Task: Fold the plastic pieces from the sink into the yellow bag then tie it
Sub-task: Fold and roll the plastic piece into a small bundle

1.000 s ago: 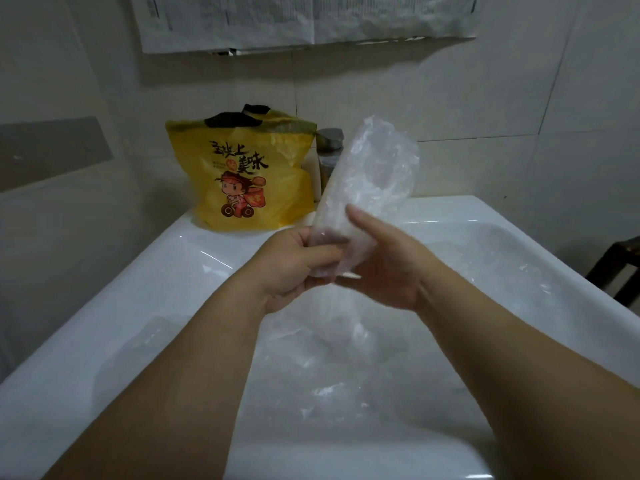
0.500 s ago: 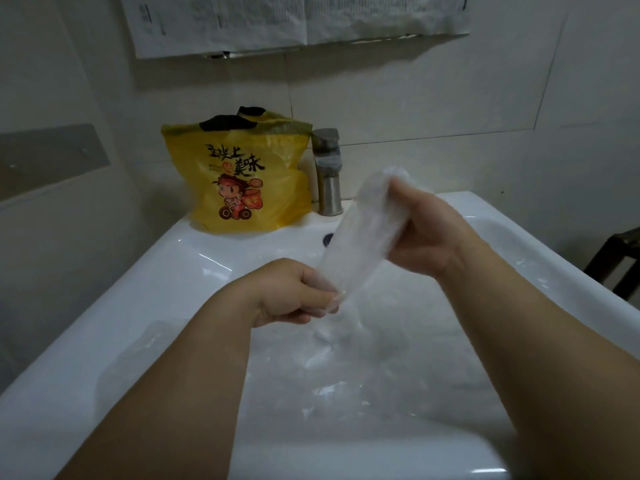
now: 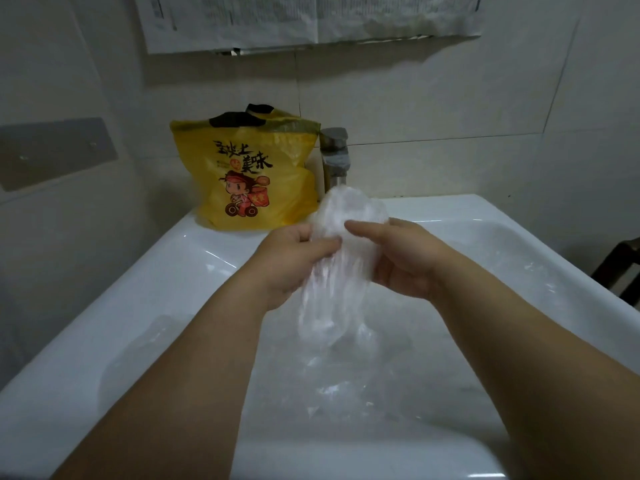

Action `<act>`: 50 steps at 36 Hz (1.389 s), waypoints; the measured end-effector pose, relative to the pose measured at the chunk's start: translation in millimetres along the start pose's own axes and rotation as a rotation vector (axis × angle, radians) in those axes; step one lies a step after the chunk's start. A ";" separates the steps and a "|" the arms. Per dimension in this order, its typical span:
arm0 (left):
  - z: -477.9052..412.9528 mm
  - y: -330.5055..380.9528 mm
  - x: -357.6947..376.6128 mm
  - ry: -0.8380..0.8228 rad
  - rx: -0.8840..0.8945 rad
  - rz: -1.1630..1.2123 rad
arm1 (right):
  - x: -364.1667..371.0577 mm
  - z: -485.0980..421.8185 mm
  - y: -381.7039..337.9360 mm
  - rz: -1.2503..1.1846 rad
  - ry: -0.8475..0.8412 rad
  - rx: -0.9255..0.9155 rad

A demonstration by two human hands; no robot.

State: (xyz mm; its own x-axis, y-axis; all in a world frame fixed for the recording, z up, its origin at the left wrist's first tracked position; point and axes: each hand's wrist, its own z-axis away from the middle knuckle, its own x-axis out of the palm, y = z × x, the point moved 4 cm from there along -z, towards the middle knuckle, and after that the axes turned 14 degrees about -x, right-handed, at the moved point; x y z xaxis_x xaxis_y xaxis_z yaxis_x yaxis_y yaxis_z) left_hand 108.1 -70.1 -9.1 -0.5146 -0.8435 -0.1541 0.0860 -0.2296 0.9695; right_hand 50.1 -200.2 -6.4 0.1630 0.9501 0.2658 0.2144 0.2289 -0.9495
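- Centre frame: left hand (image 3: 287, 261) and right hand (image 3: 403, 263) both pinch a blurred plastic (image 3: 332, 296); their fingertips are hidden behind it.
- The plastic hides the foot of the tap (image 3: 334, 155); the bag (image 3: 249, 174) stands to the tap's left.

Pale tiled wall (image 3: 433, 91) is filling the upper half of the frame. A thin grout line (image 3: 450, 140) is running across it at mid-height, right of centre. Printed paper sheets (image 3: 311, 19) are hanging along the top edge and casting a shadow band on the tiles below. A flat grey panel (image 3: 55, 150) is sitting on the side wall at far left. A metal tap (image 3: 335, 157) is standing upright at centre, close against the wall. A dark wooden piece of furniture (image 3: 620, 268), partly cut off, is showing at the right edge. Light is falling dim and even.
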 end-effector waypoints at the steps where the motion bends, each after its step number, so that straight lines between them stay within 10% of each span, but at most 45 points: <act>1: -0.2 1.8 -0.3 -0.016 -0.004 0.079 | -1.2 -0.8 1.2 0.006 0.030 0.004; 11: 7.1 4.2 0.2 -0.400 -0.179 0.326 | 6.5 6.0 -4.7 0.134 -0.040 -0.119; 18: -1.7 -7.7 -10.0 -0.173 -0.357 0.368 | 15.4 9.7 -4.5 0.119 -0.050 -0.136; 23: -5.3 -10.9 -15.5 -0.144 -0.431 0.491 | 21.9 19.3 -7.4 0.876 -0.254 -0.416; 29: -7.4 -14.5 -16.1 -0.050 -0.428 0.444 | 38.3 26.4 -14.3 1.091 -0.340 -0.601; 50: 0.8 1.8 9.9 -0.254 -0.073 0.268 | 6.2 10.3 -8.5 0.484 0.259 -0.314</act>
State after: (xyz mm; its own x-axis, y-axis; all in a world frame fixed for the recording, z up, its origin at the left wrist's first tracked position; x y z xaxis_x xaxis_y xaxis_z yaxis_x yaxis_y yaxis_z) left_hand 102.5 -78.5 -8.7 -0.6601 -0.7329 0.1647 0.3021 -0.0582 0.9515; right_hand 39.4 -194.1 1.5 0.5319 0.8392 -0.1128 0.3238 -0.3247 -0.8887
